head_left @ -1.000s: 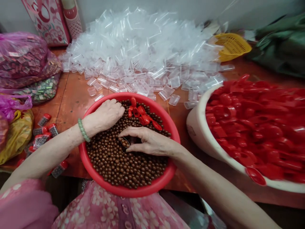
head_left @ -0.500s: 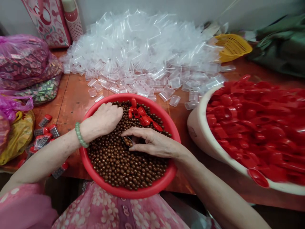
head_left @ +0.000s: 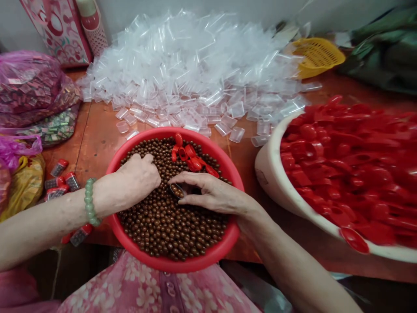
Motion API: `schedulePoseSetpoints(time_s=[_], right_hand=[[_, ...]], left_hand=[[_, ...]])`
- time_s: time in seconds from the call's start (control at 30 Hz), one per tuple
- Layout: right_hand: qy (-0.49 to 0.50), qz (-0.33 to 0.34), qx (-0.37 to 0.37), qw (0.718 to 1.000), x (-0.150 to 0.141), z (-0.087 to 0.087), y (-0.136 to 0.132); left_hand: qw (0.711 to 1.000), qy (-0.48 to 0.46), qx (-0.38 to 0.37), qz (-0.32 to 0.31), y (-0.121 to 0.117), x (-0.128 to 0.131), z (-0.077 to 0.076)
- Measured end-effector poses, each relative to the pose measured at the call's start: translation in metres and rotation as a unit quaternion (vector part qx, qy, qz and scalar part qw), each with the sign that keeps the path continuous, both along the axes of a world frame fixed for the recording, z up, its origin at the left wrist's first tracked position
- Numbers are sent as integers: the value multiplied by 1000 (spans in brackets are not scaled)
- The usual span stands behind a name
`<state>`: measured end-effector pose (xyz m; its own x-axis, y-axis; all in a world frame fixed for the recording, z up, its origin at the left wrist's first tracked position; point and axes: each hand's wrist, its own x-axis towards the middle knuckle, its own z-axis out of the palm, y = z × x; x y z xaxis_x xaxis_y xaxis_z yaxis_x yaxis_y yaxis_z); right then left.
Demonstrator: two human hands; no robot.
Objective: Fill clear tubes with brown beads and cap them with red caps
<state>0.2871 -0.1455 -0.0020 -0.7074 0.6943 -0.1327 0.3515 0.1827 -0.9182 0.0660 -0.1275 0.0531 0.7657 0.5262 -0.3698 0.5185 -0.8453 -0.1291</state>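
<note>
A red basin (head_left: 163, 264) full of small, glossy brown balls (head_left: 176, 237) sits before me. Over its middle, my right hand (head_left: 213, 193) is closed around a small clear plastic container (head_left: 177, 190), tilted with its oval mouth toward the left. Brown balls show inside that mouth. My left hand (head_left: 138, 178), with a green bead bracelet at the wrist, is closed over the balls at the basin's left side. Its fingertips are hidden, so what they hold cannot be seen. Several red caps (head_left: 192, 160) lie on the balls near the far rim.
Behind the basin spreads a big heap of clear containers (head_left: 195, 78). A white tub (head_left: 269, 163) of red plastic caps (head_left: 352, 169) stands at right, a yellow basket (head_left: 317, 56) beyond. Filled red-capped containers (head_left: 72, 180) and stuffed plastic bags (head_left: 29, 82) lie at left.
My left hand has shifted a little left and toward me, its forearm now covering some filled containers. The right hand keeps its place with the clear container. The view has moved slightly.
</note>
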Motion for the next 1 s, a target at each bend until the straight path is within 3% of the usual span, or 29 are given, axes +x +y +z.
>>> schedulePoseSetpoints(time_s=[0.07,0.17,0.3,0.53,0.77,1.0], right_hand=[[7,0,6,1000,1,-1,0],[10,-11,8,1000,2,-2,-2],[11,-33,-22,999,6,-3,-4],[10,-67,-28,997,8,-3,-5],[-33,-87,4,996,0,1,-11],[-35,-75,39,996,-4,-1,-15]], left_hand=[[999,4,-24,-30,1,3,-10],[989,-48,-120,-73,9,2,-21],[948,-134,-284,-52,19,-6,-27],[834,-284,-468,68,23,-20,-46],[679,-412,-579,185,17,-30,-32],[593,-481,-602,233,7,-33,-18]])
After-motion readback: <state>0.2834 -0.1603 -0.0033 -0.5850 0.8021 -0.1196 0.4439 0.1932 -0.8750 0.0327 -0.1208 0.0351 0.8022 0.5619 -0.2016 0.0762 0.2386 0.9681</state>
